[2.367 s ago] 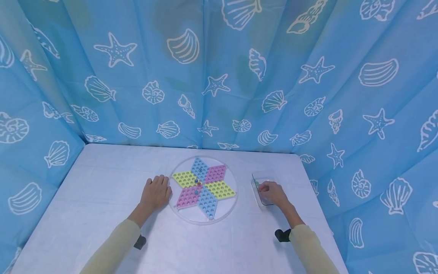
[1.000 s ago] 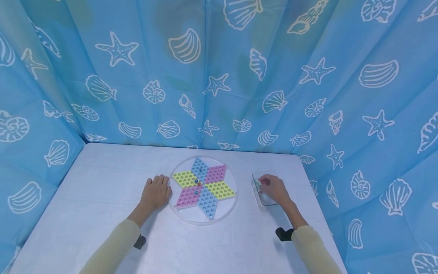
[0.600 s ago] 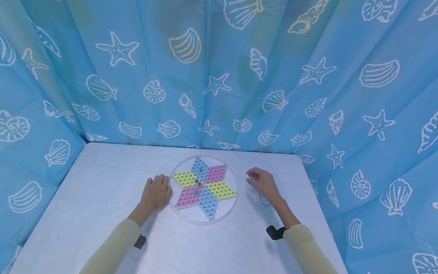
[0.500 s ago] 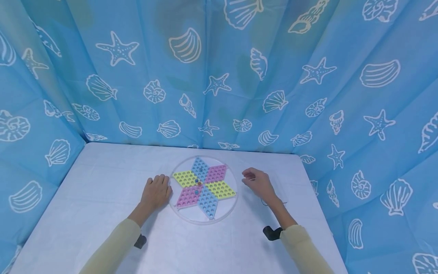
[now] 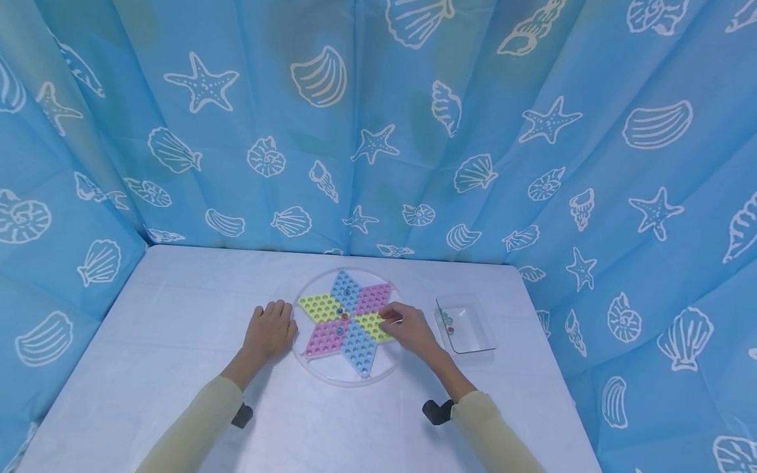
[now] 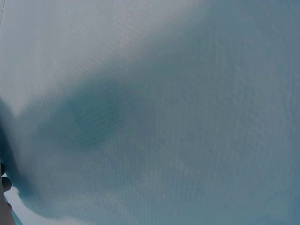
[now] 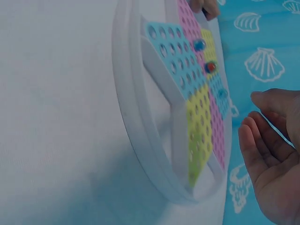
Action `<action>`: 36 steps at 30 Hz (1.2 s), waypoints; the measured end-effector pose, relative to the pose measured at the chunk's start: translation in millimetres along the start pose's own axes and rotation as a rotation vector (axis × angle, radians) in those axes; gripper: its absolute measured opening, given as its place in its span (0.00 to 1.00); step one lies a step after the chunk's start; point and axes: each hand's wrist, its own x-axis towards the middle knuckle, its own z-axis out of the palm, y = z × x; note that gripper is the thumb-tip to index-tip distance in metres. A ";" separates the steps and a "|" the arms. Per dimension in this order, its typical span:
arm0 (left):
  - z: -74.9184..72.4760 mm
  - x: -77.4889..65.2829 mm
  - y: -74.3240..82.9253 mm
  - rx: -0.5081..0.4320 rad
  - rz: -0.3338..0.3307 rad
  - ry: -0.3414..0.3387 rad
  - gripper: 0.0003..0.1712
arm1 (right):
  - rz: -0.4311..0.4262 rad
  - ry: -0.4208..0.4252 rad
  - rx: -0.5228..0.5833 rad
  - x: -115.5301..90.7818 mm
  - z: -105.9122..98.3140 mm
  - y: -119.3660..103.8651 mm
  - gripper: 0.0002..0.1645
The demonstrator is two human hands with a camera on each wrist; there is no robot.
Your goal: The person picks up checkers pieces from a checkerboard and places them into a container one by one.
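Observation:
A round Chinese checkers board (image 5: 358,346) lies on the table, its star in blue, pink and yellow. Near the star's centre sit a red marble (image 7: 211,66) and a dark blue marble (image 5: 340,311); another blue marble (image 7: 199,44) rests in the pink point. My right hand (image 5: 409,328) hovers above the board's right yellow point, thumb and fingers bent toward each other. Whether a marble is between them is hidden. My left hand (image 5: 270,333) rests palm down on the table, its fingers by the board's left rim; only fingertips (image 6: 6,183) show in the left wrist view.
A clear box (image 5: 473,349) stands right of the board, with green marbles (image 5: 447,318) and a red marble (image 5: 451,330) along its left side. A blue curtain (image 5: 378,197) with white shells surrounds the table (image 5: 331,433). Black wrist mounts (image 5: 437,412) stick out beneath the forearms.
My right hand has come out of the clear box and moved left, over the board. The box and its marbles are now uncovered. My left hand stays where it was.

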 end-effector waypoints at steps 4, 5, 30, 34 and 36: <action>1.2 0.5 -0.6 -0.005 0.001 0.007 0.25 | -0.018 -0.031 0.033 1.1 14.1 -3.2 0.14; 1.5 0.7 -0.8 -0.004 0.002 0.008 0.25 | -0.015 -0.034 0.040 1.4 17.2 -3.9 0.13; 2.5 1.6 -1.1 0.003 0.002 0.012 0.25 | -0.096 -0.054 0.087 12.9 71.1 -5.7 0.12; 1.1 1.4 -1.5 -0.005 -0.002 0.002 0.25 | -0.101 -0.053 0.076 15.0 73.5 -7.5 0.12; 1.5 1.6 -1.5 -0.010 -0.002 0.000 0.25 | -0.102 -0.050 0.065 15.8 75.0 -8.0 0.12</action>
